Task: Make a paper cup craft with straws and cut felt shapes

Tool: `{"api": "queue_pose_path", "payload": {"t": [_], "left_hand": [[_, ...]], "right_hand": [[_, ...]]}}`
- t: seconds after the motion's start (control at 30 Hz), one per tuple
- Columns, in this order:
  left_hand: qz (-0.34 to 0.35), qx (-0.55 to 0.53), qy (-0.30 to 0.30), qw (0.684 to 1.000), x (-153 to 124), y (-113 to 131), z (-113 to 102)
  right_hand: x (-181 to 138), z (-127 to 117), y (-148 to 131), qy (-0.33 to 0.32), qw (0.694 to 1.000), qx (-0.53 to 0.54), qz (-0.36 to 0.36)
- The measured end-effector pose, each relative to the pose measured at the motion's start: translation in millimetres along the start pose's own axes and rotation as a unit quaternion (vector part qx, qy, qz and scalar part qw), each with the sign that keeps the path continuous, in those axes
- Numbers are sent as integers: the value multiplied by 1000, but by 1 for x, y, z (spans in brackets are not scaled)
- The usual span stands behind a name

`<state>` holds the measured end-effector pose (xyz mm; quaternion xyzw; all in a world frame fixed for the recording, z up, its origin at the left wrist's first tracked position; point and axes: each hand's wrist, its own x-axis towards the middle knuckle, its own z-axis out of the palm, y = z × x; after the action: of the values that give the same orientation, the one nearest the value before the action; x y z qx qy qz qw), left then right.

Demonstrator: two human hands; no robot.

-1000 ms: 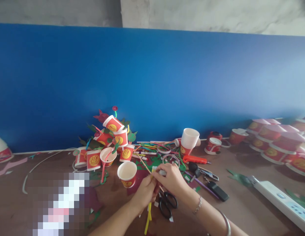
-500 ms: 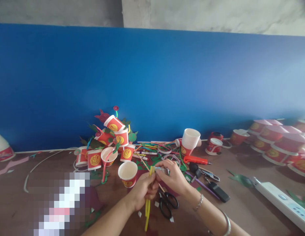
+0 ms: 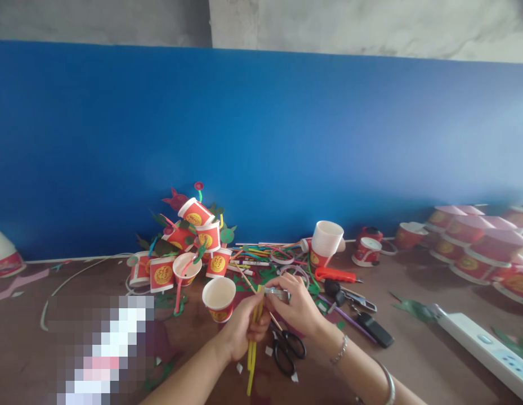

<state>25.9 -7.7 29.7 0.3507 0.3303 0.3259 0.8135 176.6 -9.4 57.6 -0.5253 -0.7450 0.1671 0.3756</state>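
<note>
Straws of yellow colour [image 3: 253, 361] are gripped in the left hand [image 3: 246, 326], tops at 12 o'clock, long ends at 6; the right hand [image 3: 295, 302] pinches a silvery object [image 3: 278, 293] at 3 o'clock.

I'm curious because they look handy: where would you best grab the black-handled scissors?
Probably by the black loops, coming down from the near side. The scissors lie with both loops toward the person and uncovered, while the blade end points away, toward the left hand, and is hard to make out.
</note>
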Motion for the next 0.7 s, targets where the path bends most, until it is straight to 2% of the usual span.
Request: {"api": "queue_pose_path", "payload": {"t": [0.17,0.33,0.43,0.5,0.63,0.7], "left_hand": [[40,42,42,997,1,-4,2],[57,54,46,996,2,-7,3],[75,57,43,995,2,-9,3],[84,61,45,994,2,-9,4],[97,79,57,991,1,-9,5],[100,85,56,990,0,-9,6]], "right_hand": [[-3,2,1,27,999,-26,-34],[-8,2,-5,58,984,-76,-154],[-10,0,-9,59,973,-106,-196],[-10,1,-9,58,974,-112,-187],[-7,4,-1,85,986,-89,-110],[-5,6,2,89,988,-82,-97]]}}
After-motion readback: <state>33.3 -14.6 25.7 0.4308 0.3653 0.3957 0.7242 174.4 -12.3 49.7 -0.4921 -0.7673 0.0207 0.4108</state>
